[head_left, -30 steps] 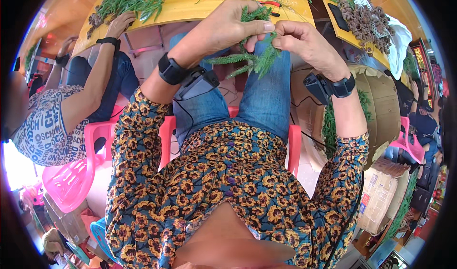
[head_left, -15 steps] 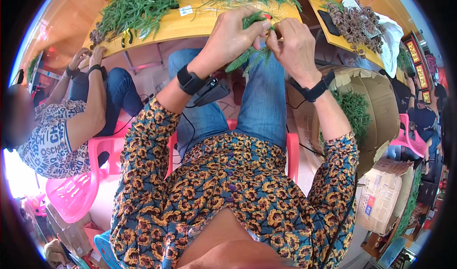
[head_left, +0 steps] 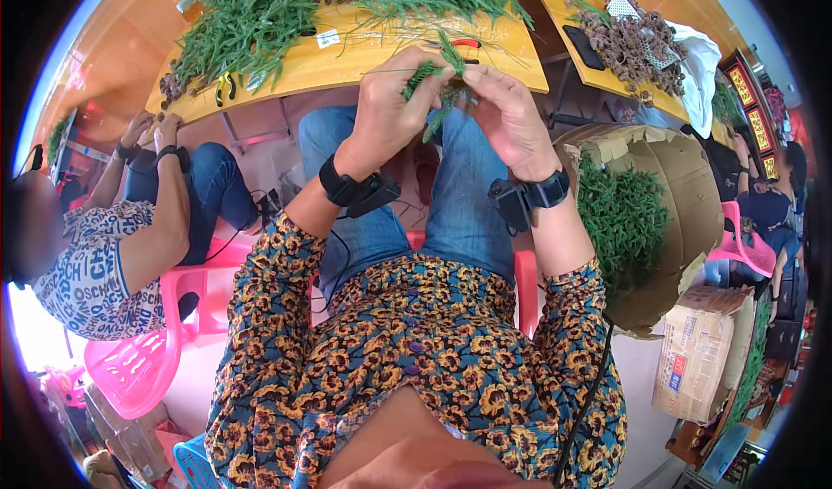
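Now the green sprig has turned one tip upward — left hand and right hand pinch it, work seemingly unfinished.

1 black phone on the right-hand table, 1 blue basket near 1 pink chair

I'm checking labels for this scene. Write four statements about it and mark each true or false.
1. The left hand and right hand both pinch a green sprig. True.
2. The red-handled tool is in the left hand. False: the red-handled tool lies on the yellow table.
3. The torn-edged cardboard box contains green foliage. True.
4. The flat black object is inside that box. False: the flat black object lies beside brown clusters.
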### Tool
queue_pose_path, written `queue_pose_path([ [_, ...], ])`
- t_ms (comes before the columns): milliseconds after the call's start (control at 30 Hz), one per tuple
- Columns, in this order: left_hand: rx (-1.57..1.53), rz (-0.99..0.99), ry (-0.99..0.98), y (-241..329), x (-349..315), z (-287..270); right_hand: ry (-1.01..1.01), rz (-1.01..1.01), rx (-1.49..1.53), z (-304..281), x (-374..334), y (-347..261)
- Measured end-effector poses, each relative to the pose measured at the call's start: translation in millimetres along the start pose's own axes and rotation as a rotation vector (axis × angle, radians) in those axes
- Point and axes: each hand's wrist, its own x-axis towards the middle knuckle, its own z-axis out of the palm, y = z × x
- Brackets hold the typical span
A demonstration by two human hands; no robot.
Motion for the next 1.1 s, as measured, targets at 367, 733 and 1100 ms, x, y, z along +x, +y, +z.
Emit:
queue_pose_path([
  [367,-0.366,-0.219,0.017,-8,-7,-2,0.033,0.195,0.151,1,-1,-8],
  [733,-0.752,-0.463,0.114,24,-4,15,0.162,-0.399,-0.255,24,-18,-6],
  [1100,-0.687,-0.418,-0.041,38,-11,21,0.061,-0.303,-0.114,16,-49,-19],
])
